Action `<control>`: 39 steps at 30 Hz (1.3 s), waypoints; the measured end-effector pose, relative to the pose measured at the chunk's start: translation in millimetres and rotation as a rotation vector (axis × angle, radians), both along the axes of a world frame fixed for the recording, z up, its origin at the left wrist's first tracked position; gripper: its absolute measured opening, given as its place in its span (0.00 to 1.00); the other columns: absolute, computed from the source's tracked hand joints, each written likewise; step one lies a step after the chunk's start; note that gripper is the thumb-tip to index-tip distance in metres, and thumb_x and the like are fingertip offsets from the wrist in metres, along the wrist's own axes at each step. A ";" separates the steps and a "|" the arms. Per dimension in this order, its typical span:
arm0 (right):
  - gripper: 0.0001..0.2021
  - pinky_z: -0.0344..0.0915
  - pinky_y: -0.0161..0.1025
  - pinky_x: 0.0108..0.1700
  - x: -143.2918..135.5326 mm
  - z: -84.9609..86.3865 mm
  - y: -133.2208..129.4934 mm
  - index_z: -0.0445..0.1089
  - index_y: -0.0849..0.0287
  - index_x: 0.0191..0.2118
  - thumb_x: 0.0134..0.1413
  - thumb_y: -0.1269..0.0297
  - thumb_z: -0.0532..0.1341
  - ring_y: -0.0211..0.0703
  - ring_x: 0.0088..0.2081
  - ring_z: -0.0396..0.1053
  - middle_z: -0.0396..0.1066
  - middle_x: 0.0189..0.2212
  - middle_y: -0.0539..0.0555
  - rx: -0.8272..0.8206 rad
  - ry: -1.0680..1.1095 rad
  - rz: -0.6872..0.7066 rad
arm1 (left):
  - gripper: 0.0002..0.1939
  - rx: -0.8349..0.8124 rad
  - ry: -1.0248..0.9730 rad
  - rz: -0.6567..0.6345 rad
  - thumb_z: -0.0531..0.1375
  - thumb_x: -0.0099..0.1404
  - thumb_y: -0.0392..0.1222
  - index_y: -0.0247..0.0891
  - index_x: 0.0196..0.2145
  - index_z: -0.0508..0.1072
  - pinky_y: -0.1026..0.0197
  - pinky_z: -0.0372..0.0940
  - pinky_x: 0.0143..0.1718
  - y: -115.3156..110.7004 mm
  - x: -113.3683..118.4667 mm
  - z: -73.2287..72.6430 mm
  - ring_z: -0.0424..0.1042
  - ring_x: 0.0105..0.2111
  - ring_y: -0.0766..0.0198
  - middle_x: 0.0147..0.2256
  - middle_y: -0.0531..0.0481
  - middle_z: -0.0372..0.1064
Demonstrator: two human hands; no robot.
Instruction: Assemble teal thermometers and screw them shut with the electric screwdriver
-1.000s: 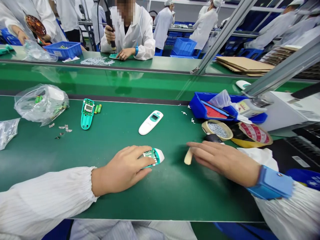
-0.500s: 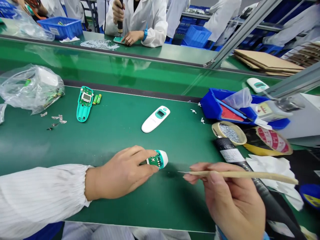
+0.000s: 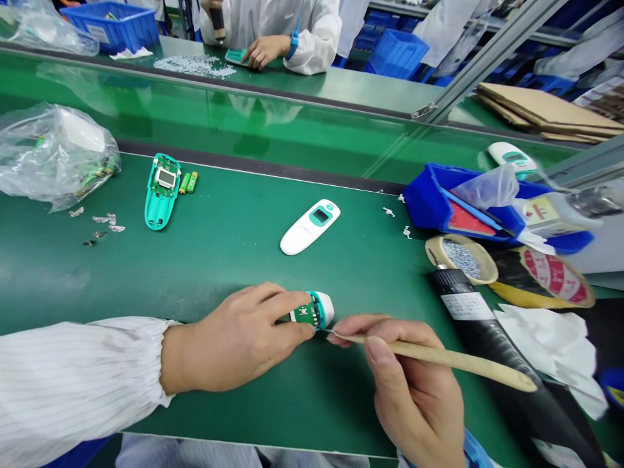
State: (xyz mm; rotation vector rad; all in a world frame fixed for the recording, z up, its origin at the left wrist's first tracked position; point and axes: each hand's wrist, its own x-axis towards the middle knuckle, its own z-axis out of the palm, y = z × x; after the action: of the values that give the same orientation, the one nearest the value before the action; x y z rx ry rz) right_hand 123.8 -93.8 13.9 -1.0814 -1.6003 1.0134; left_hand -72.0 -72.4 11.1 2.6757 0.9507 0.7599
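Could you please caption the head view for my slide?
Left hand on an opened device, right hand holding a pale-handled tool.

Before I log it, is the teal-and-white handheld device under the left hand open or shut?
Open: the device, partly under the left hand, shows its bare green circuit board.

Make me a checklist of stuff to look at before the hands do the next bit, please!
1. Left hand on the open gadget: ok, thumb and fingers hold it against the table.
2. Right hand on the stick: ok, pinched between thumb and fingers.
3. Metal tip touching the gadget: cannot tell, it is right by the edge.
4. Whole green board in sight: not ok, the left hand covers part.
5. White gadget out of the way: ok, it lies farther back, apart from both hands.
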 end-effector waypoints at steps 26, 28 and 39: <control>0.08 0.68 0.39 0.37 4.4 1.4 2.3 0.61 0.54 0.39 0.58 0.72 0.49 0.42 0.36 0.68 0.67 0.31 0.53 0.068 -0.129 0.020 | 0.10 0.086 0.037 -0.022 0.52 0.62 0.32 0.35 0.39 0.70 0.60 0.67 0.41 0.7 -2.0 -0.9 0.66 0.43 0.60 0.44 0.43 0.67; 0.08 0.67 0.38 0.37 4.8 0.3 2.4 0.60 0.54 0.40 0.58 0.72 0.49 0.41 0.35 0.68 0.67 0.31 0.53 0.086 -0.131 0.029 | 0.10 0.091 0.043 -0.028 0.51 0.62 0.32 0.35 0.39 0.70 0.60 0.67 0.41 0.9 -2.1 -1.6 0.66 0.42 0.60 0.44 0.43 0.67; 0.07 0.68 0.36 0.35 0.9 -0.7 6.0 0.60 0.57 0.38 0.57 0.74 0.49 0.39 0.33 0.69 0.67 0.30 0.53 0.182 -0.160 0.042 | 0.09 0.127 0.061 -0.028 0.53 0.62 0.33 0.36 0.39 0.70 0.60 0.68 0.40 0.0 -3.1 -1.4 0.66 0.41 0.61 0.43 0.44 0.67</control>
State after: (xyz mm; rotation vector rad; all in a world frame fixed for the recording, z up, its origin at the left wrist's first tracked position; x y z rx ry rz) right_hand 124.7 -87.8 13.2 -1.0287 -1.8135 0.8065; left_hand -75.1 -72.4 9.7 2.8304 0.9055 0.7616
